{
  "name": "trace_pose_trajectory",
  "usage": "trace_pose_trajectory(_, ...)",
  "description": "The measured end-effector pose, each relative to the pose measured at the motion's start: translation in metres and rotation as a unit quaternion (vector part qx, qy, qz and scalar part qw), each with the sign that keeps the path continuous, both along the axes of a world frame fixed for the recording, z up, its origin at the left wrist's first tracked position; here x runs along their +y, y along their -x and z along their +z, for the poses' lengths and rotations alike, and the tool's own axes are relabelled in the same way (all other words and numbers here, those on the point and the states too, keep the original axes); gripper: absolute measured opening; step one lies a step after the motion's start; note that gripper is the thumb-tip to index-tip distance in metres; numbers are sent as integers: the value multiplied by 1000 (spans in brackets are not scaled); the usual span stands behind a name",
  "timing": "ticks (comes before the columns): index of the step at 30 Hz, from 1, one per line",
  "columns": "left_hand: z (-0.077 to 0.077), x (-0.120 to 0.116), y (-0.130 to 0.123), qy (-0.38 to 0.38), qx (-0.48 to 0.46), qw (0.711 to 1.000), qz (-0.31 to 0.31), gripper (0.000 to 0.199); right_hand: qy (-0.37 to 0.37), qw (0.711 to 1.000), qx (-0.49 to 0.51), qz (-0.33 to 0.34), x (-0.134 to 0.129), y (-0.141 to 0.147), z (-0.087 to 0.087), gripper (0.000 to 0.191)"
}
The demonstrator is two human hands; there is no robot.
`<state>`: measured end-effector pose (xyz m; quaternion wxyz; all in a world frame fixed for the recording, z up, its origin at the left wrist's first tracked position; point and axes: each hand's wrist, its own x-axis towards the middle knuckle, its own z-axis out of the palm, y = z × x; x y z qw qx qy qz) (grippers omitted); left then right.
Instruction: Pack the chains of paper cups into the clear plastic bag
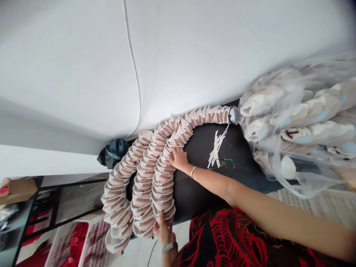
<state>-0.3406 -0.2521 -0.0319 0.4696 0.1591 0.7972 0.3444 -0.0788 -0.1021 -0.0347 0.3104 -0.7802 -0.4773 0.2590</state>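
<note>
Long curved rows of nested pinkish-beige cup-shaped pieces (143, 185) lie side by side on a black tabletop (189, 189). My left hand (164, 231) grips the near end of the right-hand row (162, 185), its fingers at the lowest cups. Farther up that same row, my right hand (178, 158) holds it from the right side, thumb and fingers against the cups. Beyond my right hand, the cups curve away to the right along the wall. White strips (217, 148) lie in a loose bundle to the right of my right hand.
A clear plastic bag (278, 129) full of similar stacked pieces fills the right side. Dark crumpled plastic (112, 153) sits at the table's left end. Lower left are a white crate (94, 241) with red items and a cardboard box (19, 191). A white cable (133, 66) hangs down the wall.
</note>
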Motion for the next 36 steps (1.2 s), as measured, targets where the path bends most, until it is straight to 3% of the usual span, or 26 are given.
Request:
trace_pose_trajectory(5,-9,0,5,10,38,999,-13,53,-5,999,-38,38,3,-9,9,47)
trace_pose_trajectory(11,-13,0,12,22,31,999,-17,49,-25,997,-66,29,1,-9,5,38)
trace_pose_trajectory(24,-9,2,11,28,39,998,-31,50,-51,996,-52,54,0,-10,-6,47)
trace_pose_trajectory(27,-9,2,12,27,62,997,-47,53,-105,994,-10,29,5,-15,-10,52)
trace_pose_trajectory(30,-9,3,11,31,78,995,-50,53,-156,985,53,-57,16,-27,-14,68)
trace_pose_trajectory(33,-9,5,11,36,98,993,-61,48,-142,971,129,-143,29,-38,-19,77)
trace_pose_trajectory(36,-10,7,11,51,98,993,-50,44,-118,966,172,-153,35,-42,-24,80)
